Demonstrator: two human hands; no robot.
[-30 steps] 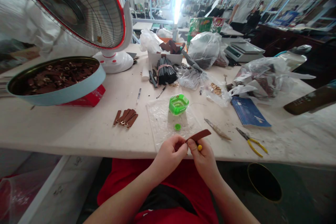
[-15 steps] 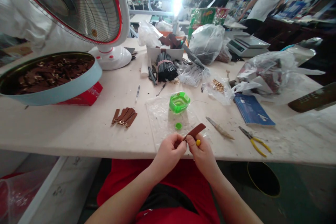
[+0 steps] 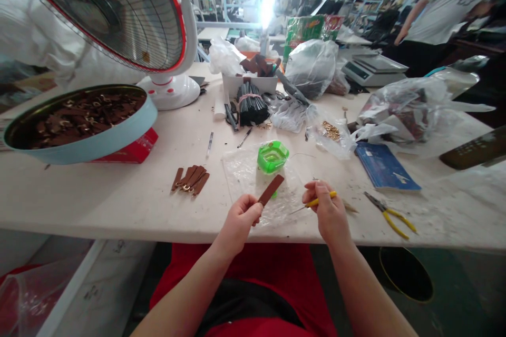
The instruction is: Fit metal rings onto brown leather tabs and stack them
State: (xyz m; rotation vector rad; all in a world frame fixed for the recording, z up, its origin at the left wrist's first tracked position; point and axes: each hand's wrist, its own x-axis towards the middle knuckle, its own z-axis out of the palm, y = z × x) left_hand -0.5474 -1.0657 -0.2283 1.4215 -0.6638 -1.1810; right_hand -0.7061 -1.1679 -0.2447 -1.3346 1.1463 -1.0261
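My left hand (image 3: 242, 219) pinches the lower end of a brown leather strip (image 3: 272, 189), which tilts up to the right over the plastic sheet (image 3: 237, 168). To the right, my right hand (image 3: 328, 213) is closed around a thin metal tool with a yellow handle (image 3: 322, 200), its tip pointing left and down. Beyond the strip stands a green plastic container (image 3: 272, 157). A small green cap (image 3: 274, 195) is partly hidden behind the strip. Several brown leather tabs with metal hooks (image 3: 192, 179) lie in a pile on the left.
Yellow-handled pliers (image 3: 389, 214) and a blue booklet (image 3: 387, 166) lie at right. A large round tin of brown tabs (image 3: 79, 150) sits at left below a fan (image 3: 166, 89). Bags, a bundle of black strips (image 3: 252, 104) and a scale (image 3: 369, 69) line the back. A person (image 3: 446, 10) stands behind.
My hands have moved apart. The right has drawn away to the right with the yellow-handled tool, while the left keeps the leather strip. The person behind has moved right.
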